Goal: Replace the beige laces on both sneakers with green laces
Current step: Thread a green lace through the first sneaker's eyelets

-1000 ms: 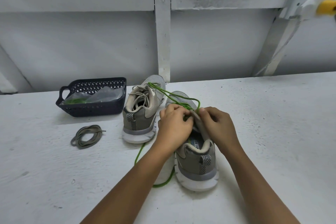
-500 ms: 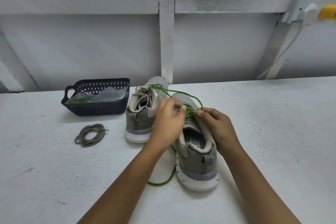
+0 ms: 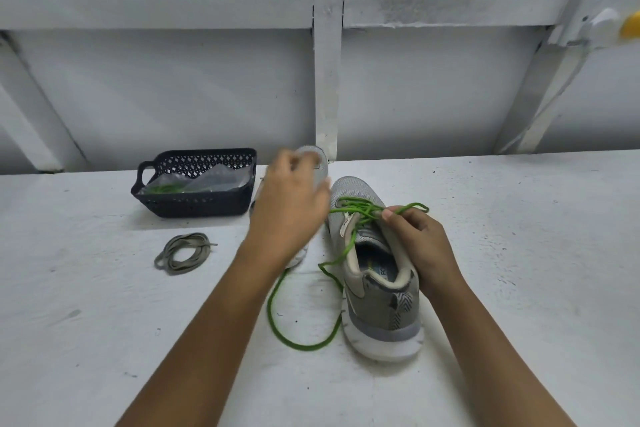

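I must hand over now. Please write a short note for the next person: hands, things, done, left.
Left hand: blurred above the far grey sneaker, grip unclear.
Right hand: pinches the green cord lace over the near grey sneaker.
Done: one beige flat lace lies coiled on the white table; green lace partly threaded.
Left: finish it, then the far sneaker, its lacing hidden now.

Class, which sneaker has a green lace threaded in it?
The nearer sneaker, by the right hand: green lace crosses its eyelets. The far sneaker, behind the left hand, shows none.
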`<state>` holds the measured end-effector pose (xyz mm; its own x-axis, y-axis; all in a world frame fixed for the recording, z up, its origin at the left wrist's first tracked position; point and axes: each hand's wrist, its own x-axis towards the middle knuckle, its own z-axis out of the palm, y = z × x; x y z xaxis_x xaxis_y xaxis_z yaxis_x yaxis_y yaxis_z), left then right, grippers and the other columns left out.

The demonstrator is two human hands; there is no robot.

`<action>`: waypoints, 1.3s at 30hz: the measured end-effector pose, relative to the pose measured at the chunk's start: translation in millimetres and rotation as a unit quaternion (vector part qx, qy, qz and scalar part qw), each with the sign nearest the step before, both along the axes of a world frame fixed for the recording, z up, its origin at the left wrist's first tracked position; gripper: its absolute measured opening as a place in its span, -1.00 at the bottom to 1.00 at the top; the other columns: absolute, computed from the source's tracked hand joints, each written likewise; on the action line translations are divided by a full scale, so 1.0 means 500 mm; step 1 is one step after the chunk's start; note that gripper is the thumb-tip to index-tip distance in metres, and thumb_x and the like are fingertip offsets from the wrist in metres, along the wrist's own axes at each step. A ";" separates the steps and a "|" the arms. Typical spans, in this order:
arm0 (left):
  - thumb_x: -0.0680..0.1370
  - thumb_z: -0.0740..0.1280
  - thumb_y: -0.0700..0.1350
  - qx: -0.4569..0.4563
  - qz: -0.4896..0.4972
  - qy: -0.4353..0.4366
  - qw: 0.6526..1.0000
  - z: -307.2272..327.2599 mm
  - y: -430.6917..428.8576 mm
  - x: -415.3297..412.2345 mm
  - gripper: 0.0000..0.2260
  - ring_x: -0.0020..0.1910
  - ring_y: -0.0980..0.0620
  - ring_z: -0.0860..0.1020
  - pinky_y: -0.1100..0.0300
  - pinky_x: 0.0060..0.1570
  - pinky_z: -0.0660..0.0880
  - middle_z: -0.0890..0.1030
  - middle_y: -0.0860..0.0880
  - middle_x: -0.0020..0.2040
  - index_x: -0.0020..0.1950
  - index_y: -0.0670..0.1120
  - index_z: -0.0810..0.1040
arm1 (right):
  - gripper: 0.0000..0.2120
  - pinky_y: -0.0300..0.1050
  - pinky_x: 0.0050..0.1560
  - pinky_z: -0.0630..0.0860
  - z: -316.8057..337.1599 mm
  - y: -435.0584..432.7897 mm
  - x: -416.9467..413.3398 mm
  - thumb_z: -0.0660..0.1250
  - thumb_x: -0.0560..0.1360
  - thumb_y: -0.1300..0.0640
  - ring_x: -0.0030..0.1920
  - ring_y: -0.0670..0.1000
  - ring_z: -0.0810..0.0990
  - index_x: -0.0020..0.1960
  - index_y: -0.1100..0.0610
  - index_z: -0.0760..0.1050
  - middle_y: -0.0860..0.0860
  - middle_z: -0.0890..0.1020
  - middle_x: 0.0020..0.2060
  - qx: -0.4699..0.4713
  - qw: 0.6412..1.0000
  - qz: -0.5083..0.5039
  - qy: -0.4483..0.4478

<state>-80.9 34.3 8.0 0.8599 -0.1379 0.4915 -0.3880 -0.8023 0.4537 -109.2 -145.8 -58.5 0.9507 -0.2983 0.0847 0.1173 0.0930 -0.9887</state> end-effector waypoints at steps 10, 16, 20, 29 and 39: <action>0.62 0.15 -0.07 0.181 -0.120 0.019 0.976 -0.038 -0.091 -0.002 -0.77 0.16 -0.09 0.40 0.04 0.07 0.38 0.46 -0.10 0.14 0.13 -0.16 0.51 | -0.92 -0.31 -0.24 0.55 -0.003 -0.002 -0.001 0.38 0.47 0.21 -0.25 -0.17 0.63 -0.20 0.14 0.59 -0.11 0.67 -0.31 -0.004 1.000 0.001 -0.001; 0.63 0.16 -0.10 -0.020 -0.152 0.116 0.981 -0.003 -0.035 -0.005 -0.86 0.05 0.00 0.38 0.18 0.04 0.26 0.41 -0.05 0.02 -0.01 -0.14 0.46 | -0.95 -0.35 -0.28 0.51 -0.004 -0.001 0.001 0.40 0.46 0.22 -0.28 -0.18 0.61 -0.17 0.18 0.59 -0.09 0.67 -0.32 0.014 1.000 -0.003 -0.006; 0.62 0.14 -0.07 -0.034 -0.034 0.158 0.986 0.046 0.055 0.001 -0.82 -0.28 0.11 0.41 0.18 -0.35 0.25 0.48 0.02 -0.18 -0.11 -0.08 0.45 | -0.93 -0.37 -0.30 0.49 -0.004 0.002 0.002 0.39 0.46 0.24 -0.32 -0.20 0.58 -0.21 0.17 0.57 -0.11 0.65 -0.36 0.020 1.000 -0.005 -0.009; 0.59 0.20 -0.01 0.213 -0.087 -0.025 0.973 0.001 -0.071 -0.029 -0.71 0.24 -0.09 0.37 0.01 0.18 0.34 0.42 -0.09 0.23 0.23 -0.10 0.51 | -0.93 -0.32 -0.30 0.51 -0.001 0.003 -0.001 0.37 0.48 0.24 -0.32 -0.16 0.58 -0.18 0.20 0.57 -0.07 0.64 -0.36 0.030 0.999 0.007 -0.007; 0.53 0.33 -0.09 -0.009 -0.248 0.143 0.958 0.010 -0.038 -0.024 -0.91 -0.02 0.05 0.47 0.24 -0.04 0.33 0.51 -0.03 -0.07 -0.17 -0.01 0.52 | -0.96 -0.28 -0.24 0.55 -0.001 0.002 -0.001 0.38 0.47 0.24 -0.27 -0.12 0.62 -0.13 0.20 0.59 -0.02 0.67 -0.30 0.047 0.999 -0.004 0.003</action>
